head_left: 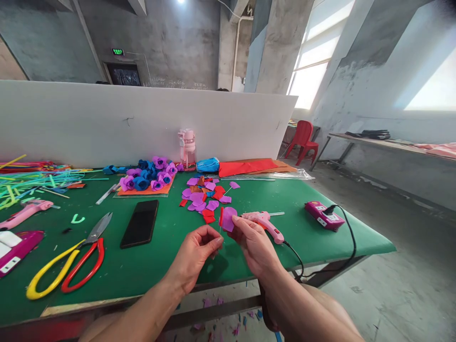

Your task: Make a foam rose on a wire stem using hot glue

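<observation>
My left hand (199,247) pinches a thin stem (220,230) between thumb and fingertips. At the top of that stem is a red strip, with a purple petal (230,219) against it. The fingers of my right hand (253,240) are closed on the right side of this petal. Just beyond my right hand lies a pink glue gun (265,222) with a clear glue stick in it. A pile of loose petals (199,195) in purple, red, brown and blue lies behind my hands.
Scissors (93,241) and a black phone (139,223) lie at left. Finished paper flowers (142,180), a pink bottle (187,148), a blue pouch (207,165) and red sheets (249,167) line the back by a white partition (142,118). A corded power strip (324,216) sits right.
</observation>
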`<state>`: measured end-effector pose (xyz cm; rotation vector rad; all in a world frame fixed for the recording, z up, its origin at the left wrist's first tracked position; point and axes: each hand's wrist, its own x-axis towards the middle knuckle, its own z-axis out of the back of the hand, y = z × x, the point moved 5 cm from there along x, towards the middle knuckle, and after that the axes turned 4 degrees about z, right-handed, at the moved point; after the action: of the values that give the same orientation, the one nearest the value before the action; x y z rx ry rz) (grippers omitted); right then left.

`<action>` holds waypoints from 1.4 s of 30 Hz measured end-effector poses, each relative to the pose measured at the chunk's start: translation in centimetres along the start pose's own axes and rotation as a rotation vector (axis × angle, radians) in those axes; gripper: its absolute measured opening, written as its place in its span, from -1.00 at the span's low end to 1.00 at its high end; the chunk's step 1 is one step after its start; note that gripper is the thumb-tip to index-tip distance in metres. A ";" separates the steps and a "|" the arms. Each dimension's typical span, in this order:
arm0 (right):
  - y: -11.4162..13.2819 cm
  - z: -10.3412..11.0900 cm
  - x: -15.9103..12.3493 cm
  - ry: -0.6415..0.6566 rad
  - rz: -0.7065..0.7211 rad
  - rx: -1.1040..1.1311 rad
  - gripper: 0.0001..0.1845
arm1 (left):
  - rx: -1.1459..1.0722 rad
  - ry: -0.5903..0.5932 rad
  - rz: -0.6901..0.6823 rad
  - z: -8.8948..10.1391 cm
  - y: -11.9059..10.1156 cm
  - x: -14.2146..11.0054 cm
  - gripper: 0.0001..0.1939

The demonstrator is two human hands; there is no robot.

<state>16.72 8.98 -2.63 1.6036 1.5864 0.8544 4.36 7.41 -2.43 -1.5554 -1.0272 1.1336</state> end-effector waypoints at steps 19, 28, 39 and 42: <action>-0.1 -0.2 -0.1 0.041 -0.023 0.032 -0.78 | 0.033 0.007 -0.007 0.3 0.4 0.4 -0.79; -0.1 -0.3 -0.1 0.051 -0.026 0.045 -0.79 | 0.026 0.003 -0.020 0.2 0.4 0.4 -0.79; 0.2 -0.7 -0.4 0.075 -0.011 -0.054 -0.75 | 0.057 -0.012 0.008 0.1 0.5 0.2 -0.78; 0.0 -0.6 -0.4 0.071 -0.022 -0.065 -0.75 | 0.047 -0.009 0.004 0.2 0.6 0.3 -0.77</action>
<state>16.18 8.64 -2.31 1.5228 1.6061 0.9499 4.32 7.60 -3.07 -1.5175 -0.9970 1.1608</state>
